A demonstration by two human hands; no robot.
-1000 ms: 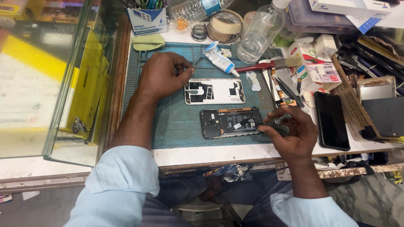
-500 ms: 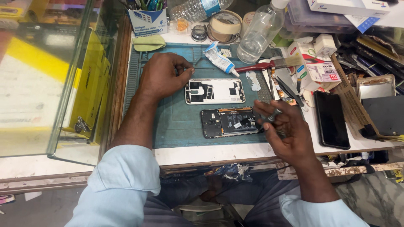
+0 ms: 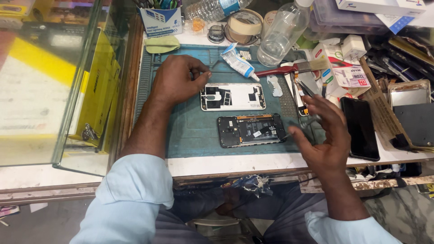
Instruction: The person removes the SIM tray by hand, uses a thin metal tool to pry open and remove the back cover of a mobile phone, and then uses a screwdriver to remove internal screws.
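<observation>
My left hand (image 3: 178,81) rests on the teal work mat (image 3: 190,135) with its fingers curled and the tips pinched together; whether something small sits between them is hidden. Just right of it lies a white phone back panel (image 3: 233,96), inner side up. Below that lies an opened dark phone (image 3: 251,130) with its board and battery showing. My right hand (image 3: 323,135) hovers at that phone's right end, blurred, holding thin metal tweezers (image 3: 294,132) whose tip points at the phone's edge.
A white glue tube (image 3: 238,63), a red-handled brush (image 3: 289,68), a clear bottle (image 3: 282,34) and a tape roll (image 3: 244,22) crowd the mat's far edge. A black phone (image 3: 359,127) and boxes lie to the right. A glass case (image 3: 45,81) stands on the left.
My right hand has lifted off the dark phone's right end and shifted slightly up and right with the tweezers. The left hand and both phone parts stayed put.
</observation>
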